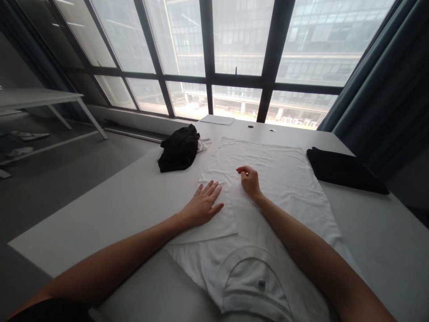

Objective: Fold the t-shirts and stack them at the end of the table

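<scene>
A white T-shirt (288,179) lies spread on the table, its round neckline nearest me and its hem toward the window. The left sleeve (214,223) is folded inward over the body. My left hand (203,203) rests flat on that sleeve, fingers spread. Over the middle of the shirt is my right hand (250,181), its fingers curled in with the thumb side toward the left. Whether anything sits inside those curled fingers is hidden. Light wrinkles run across the cloth near the hem.
A crumpled black garment (179,150) lies at the left, with a bit of white cloth behind it. A folded black cloth (345,170) lies at the right. Paper (217,119) is at the white table's (100,214) far edge, before the windows. Another table (40,96) stands far left.
</scene>
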Demonstrator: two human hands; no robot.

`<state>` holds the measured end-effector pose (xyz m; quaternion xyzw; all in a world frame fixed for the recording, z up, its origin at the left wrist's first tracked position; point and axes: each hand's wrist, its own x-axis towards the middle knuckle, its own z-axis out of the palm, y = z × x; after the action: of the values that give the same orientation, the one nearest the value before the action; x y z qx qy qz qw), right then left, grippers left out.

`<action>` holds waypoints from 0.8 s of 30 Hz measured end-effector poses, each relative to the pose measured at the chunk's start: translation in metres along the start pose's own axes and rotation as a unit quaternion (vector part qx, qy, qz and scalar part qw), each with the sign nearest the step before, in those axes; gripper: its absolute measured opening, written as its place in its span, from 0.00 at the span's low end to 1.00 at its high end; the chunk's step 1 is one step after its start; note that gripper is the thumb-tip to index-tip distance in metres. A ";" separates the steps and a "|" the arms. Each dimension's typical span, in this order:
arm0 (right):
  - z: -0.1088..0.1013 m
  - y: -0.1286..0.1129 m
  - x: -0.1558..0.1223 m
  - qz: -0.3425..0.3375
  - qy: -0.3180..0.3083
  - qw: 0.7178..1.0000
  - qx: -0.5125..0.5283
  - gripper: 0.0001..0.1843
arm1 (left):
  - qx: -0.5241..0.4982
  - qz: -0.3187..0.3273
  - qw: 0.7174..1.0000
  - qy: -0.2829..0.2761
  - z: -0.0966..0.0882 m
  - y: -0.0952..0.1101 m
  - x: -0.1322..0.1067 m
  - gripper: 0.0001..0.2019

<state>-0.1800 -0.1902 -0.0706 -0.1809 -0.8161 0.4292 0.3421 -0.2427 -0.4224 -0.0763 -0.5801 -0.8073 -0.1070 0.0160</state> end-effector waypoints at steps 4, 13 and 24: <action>0.012 -0.003 -0.010 -0.059 -0.074 0.994 -0.050 0.19 | 0.015 -0.034 0.999 -0.006 0.004 -0.003 0.003 0.35; 0.008 -0.012 -0.028 -0.211 -0.233 0.939 -0.140 0.15 | 0.010 -0.082 0.996 -0.031 -0.009 -0.030 0.010 0.33; 0.013 -0.011 -0.031 -0.205 -0.243 0.933 -0.169 0.16 | -0.026 -0.115 0.984 0.132 -0.017 -0.060 0.021 0.29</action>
<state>-0.1673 -0.2219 -0.0793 0.0452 -0.9543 0.2359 0.1779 -0.3081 -0.4244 -0.0656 -0.4648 -0.8561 -0.2050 0.0949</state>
